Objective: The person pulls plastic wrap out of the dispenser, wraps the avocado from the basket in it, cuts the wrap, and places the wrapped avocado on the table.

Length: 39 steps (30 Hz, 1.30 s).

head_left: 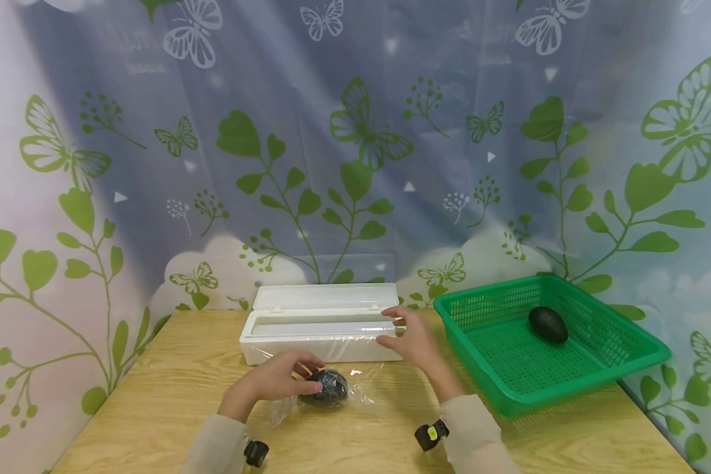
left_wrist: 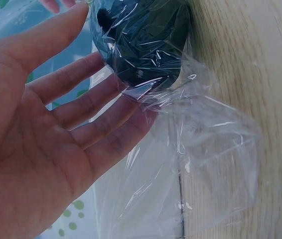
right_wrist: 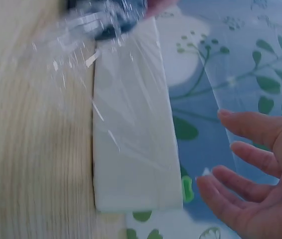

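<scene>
On the table near the front, a dark avocado (head_left: 332,387) is wrapped in clear cling film (left_wrist: 215,149), which trails loosely to both sides. My left hand (head_left: 284,376) holds it from the left, thumb and fingers against the wrapped surface. In the left wrist view the avocado (left_wrist: 146,45) shows creased, shiny film over it. My right hand (head_left: 413,336) is at the right end of a white cling film box (head_left: 326,349), fingers spread with nothing between them. The box's lid is up, and a pale roll (head_left: 320,328) lies inside.
To the right, a green plastic basket (head_left: 509,401) holds another dark avocado (head_left: 548,324). A small green piece (right_wrist: 187,189) shows at the box's end. Behind the wooden table (head_left: 172,368) hangs a patterned curtain (head_left: 355,131).
</scene>
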Motion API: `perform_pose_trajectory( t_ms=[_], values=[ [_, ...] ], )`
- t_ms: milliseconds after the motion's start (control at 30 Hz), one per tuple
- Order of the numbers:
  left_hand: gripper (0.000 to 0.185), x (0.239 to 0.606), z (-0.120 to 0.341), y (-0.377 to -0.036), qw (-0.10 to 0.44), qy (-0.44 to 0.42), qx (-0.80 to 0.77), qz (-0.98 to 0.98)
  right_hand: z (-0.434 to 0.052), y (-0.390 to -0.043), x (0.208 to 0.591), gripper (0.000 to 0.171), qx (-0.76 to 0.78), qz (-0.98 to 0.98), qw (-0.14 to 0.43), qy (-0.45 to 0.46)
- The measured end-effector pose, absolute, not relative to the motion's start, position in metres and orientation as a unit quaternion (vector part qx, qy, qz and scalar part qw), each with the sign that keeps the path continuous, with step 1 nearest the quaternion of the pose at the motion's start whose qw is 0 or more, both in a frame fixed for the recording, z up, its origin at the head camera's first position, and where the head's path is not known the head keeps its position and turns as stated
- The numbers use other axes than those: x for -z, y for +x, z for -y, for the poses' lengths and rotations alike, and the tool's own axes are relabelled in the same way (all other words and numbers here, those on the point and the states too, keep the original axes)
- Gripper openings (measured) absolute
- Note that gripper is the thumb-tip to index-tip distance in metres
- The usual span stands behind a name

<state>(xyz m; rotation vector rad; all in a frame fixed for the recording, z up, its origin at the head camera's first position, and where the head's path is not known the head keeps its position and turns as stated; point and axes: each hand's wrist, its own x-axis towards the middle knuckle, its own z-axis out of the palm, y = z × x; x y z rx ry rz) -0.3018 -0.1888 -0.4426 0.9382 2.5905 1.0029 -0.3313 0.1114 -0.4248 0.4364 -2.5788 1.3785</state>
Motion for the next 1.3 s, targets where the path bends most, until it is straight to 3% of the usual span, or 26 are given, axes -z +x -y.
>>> perform_pose_trajectory(
  t_ms=[300, 633, 867, 1300],
  values=[
    [0.048, 0.44, 0.193, -0.3, 0.108, 0.308, -0.35, -0.878, -0.131, -0.346, 0.426, 0.054, -0.431, 0.893, 0.085, 0.102],
    [0.047, 0.436, 0.195, -0.299, 0.102, 0.306, -0.349, -0.88, -0.132, -0.353, 0.435, 0.064, -0.475, 0.876, 0.016, 0.082],
    [0.048, 0.436, 0.196, -0.3, 0.102, 0.306, -0.351, -0.879, -0.134, -0.36, 0.445, 0.074, -0.487, 0.869, 0.024, 0.08],
    [0.048, 0.435, 0.199, -0.299, 0.107, 0.302, -0.358, -0.877, -0.132, -0.37, 0.452, 0.076, -0.475, 0.878, 0.034, 0.05]
  ],
)
